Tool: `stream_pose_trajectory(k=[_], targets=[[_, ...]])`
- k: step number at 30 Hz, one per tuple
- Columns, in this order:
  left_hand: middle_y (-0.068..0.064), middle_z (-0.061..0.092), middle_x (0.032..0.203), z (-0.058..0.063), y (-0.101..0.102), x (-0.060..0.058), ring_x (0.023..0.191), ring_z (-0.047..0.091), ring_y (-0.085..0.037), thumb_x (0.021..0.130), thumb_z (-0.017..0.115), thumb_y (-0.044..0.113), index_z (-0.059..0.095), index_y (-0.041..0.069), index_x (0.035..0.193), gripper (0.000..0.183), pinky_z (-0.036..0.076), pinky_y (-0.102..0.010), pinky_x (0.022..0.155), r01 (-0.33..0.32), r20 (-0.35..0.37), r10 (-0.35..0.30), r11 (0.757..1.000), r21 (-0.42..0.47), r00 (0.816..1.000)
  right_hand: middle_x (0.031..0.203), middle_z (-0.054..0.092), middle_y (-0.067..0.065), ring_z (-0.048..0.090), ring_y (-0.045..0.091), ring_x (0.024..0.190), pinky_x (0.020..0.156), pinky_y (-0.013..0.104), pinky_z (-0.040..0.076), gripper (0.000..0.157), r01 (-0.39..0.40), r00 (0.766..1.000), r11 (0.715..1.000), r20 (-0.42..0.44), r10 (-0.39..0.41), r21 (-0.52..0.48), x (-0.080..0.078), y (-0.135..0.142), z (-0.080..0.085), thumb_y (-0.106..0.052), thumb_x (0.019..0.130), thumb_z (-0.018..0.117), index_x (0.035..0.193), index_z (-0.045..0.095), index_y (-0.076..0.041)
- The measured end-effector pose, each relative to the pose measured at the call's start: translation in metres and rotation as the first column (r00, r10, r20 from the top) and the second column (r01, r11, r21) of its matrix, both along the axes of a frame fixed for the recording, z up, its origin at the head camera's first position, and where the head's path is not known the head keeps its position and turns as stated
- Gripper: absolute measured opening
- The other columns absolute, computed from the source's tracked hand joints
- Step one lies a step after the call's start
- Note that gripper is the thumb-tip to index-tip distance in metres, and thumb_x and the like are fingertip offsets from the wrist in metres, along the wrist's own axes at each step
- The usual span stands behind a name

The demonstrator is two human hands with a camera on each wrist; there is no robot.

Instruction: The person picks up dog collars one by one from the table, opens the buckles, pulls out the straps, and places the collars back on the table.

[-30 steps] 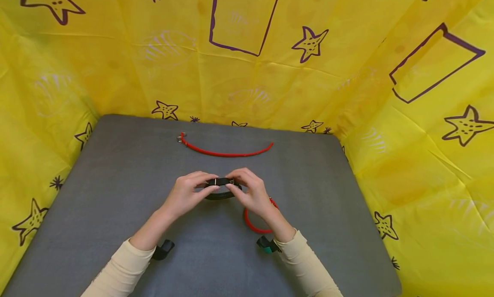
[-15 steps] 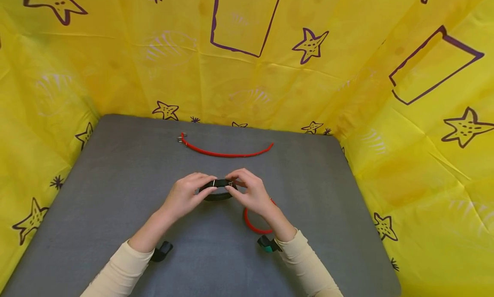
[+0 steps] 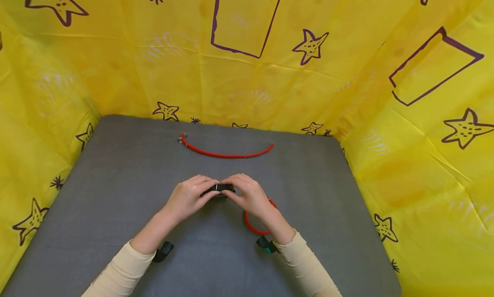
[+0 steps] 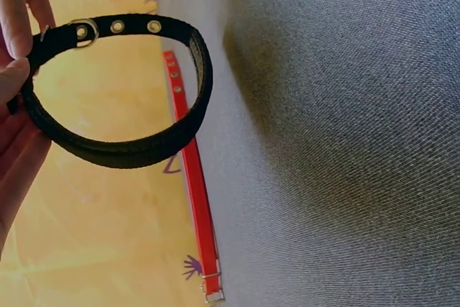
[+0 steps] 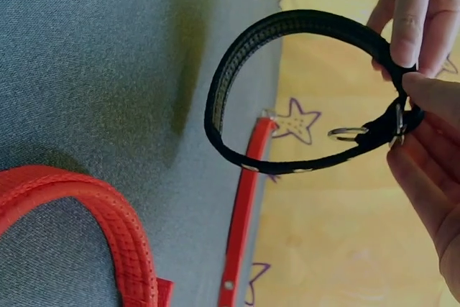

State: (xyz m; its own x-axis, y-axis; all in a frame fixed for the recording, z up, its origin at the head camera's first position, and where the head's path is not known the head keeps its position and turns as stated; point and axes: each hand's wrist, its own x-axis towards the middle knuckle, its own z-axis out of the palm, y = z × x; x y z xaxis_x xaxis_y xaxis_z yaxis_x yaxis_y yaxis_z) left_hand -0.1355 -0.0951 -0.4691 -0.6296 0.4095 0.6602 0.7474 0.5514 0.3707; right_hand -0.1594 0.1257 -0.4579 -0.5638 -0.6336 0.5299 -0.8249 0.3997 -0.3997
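Both hands pinch a black collar (image 3: 218, 191) at mid-frame above the grey worktop (image 3: 115, 181).
Left hand (image 3: 188, 198) and right hand (image 3: 251, 198) hide most of its loop; fingers cover the buckle. A red collar (image 3: 252, 225) lies half-hidden under the right wrist.

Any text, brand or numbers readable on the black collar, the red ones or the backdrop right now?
None can be read.
Black collar, held by left hand and right hand: plain webbing, metal eyelets, no print.
Straight red collar and looped red collar: no lettering.
Yellow backdrop: only purple stars and outlined shapes, no words.
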Motion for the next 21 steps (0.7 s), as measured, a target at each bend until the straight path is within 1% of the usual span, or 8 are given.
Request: stream_pose_trajectory(k=[8,12,15,17,21], targets=[[-0.003,0.070,0.094,-0.0013,-0.0010,0.0003,0.085,0.066,-0.017,0.075,0.084,0.011,0.075,0.006,0.101,0.029,0.056,-0.034,0.068,0.021,0.036,-0.023,0.998,0.057,0.999,0.103,0.067,-0.003,0.059,0.008,0.091,0.080,0.015,0.048,0.020,-0.010,1.000,1.000,0.013,0.010,-0.027,0.0009,0.0009,-0.0012,-0.015,0.087,0.075,0.106,0.070,-0.012],[-0.001,0.070,0.094,-0.0004,-0.0029,0.0008,0.082,0.066,-0.015,0.074,0.085,0.010,0.075,0.007,0.101,0.029,0.055,-0.030,0.066,0.024,0.064,-0.030,0.995,0.094,0.997,0.104,0.067,-0.003,0.060,0.007,0.095,0.083,0.016,0.050,0.021,-0.030,0.998,0.997,0.044,0.034,-0.073,0.0011,0.0017,-0.0013,-0.013,0.087,0.075,0.107,0.070,-0.011],[-0.001,0.070,0.093,0.0001,-0.0042,0.0008,0.078,0.065,-0.016,0.073,0.085,0.009,0.076,0.007,0.101,0.030,0.052,-0.026,0.062,0.035,0.085,-0.046,0.991,0.130,0.995,0.104,0.067,-0.002,0.060,0.007,0.097,0.083,0.017,0.051,0.023,-0.045,0.996,0.992,0.074,0.054,-0.119,0.0011,0.0024,-0.0020,-0.009,0.085,0.077,0.107,0.070,-0.010],[-0.001,0.070,0.093,0.0004,-0.0048,0.0009,0.076,0.065,-0.017,0.073,0.085,0.008,0.076,0.006,0.101,0.030,0.051,-0.025,0.059,0.045,0.100,-0.062,0.986,0.160,0.993,0.103,0.067,-0.002,0.061,0.008,0.097,0.083,0.019,0.052,0.026,-0.049,0.993,0.987,0.096,0.064,-0.150,0.0011,0.0026,-0.0031,-0.005,0.083,0.078,0.107,0.069,-0.010],[-0.001,0.071,0.091,0.0004,-0.0055,0.0009,0.074,0.066,-0.017,0.074,0.084,0.006,0.076,0.006,0.101,0.028,0.051,-0.022,0.058,0.059,0.131,-0.087,0.978,0.202,0.988,0.102,0.068,0.001,0.063,0.011,0.096,0.083,0.022,0.054,0.028,-0.051,0.986,0.974,0.145,0.084,-0.219,0.0013,0.0024,-0.0053,0.000,0.081,0.078,0.106,0.070,-0.009]])
